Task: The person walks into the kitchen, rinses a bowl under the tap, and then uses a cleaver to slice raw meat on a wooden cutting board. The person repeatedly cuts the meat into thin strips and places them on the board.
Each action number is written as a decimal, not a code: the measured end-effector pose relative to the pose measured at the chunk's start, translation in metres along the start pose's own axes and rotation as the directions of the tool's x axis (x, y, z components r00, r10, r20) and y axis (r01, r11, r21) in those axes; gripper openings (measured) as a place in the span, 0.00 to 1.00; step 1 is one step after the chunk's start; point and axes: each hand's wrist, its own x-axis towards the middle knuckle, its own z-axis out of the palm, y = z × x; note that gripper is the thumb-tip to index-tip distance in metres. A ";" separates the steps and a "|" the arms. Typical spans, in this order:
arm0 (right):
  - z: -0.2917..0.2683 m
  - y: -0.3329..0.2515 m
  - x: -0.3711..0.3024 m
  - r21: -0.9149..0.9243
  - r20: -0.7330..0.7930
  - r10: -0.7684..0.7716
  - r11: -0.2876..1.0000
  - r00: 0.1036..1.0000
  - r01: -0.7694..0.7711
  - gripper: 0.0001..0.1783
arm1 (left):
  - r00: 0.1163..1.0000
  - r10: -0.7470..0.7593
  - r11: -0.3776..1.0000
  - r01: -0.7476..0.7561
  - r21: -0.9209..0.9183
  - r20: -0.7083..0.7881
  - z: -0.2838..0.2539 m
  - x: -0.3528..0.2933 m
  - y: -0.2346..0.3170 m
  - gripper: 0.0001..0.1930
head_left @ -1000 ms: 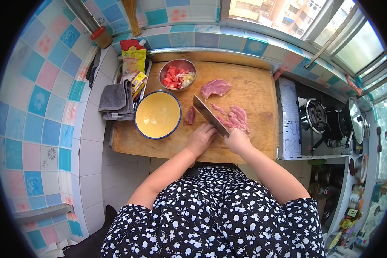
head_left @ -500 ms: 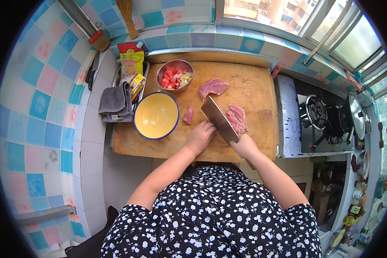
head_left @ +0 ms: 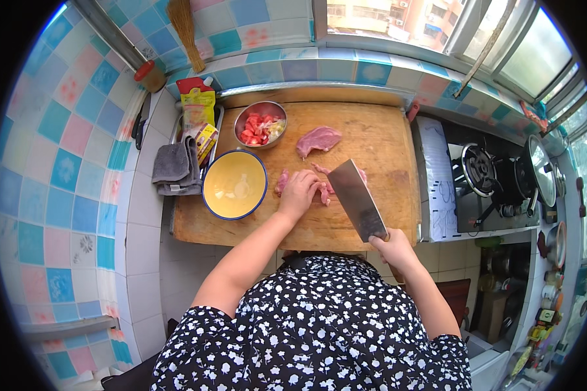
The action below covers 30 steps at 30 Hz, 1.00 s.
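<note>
My right hand is wrapped round the handle of a cleaver, its broad blade tilted up and to the left above the wooden cutting board. Beneath the blade, sliced meat is partly hidden. My left hand is bent down over the board with its fingers curled on a strip of raw meat. At that hand's left edge a small meat piece peeks out. Farther back lies a larger slab of raw meat, touched by neither hand.
A yellow enamel bowl with a blue rim stands left of my left hand. Behind it is a metal bowl of chopped tomato and pale pieces. Packets and a grey towel are at the left, a gas stove at the right.
The cleaver has moved right and toward me, away from my left hand. My left hand has shifted slightly left, onto the meat. The view has shifted slightly.
</note>
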 end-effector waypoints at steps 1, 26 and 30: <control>-0.004 0.001 -0.002 0.026 -0.029 -0.016 1.000 0.999 0.017 0.17 | 1.000 0.017 1.000 -0.017 -0.008 -0.007 0.000 0.009 0.000 0.05; -0.036 0.024 -0.015 0.209 -0.150 -0.010 0.977 0.989 0.042 0.16 | 0.880 -0.017 0.999 -0.007 0.049 0.475 -0.022 0.127 0.049 0.13; -0.018 -0.002 -0.005 0.070 0.038 0.015 0.997 0.999 -0.018 0.18 | 0.942 -0.085 0.996 0.085 0.011 0.326 -0.083 0.109 0.045 0.12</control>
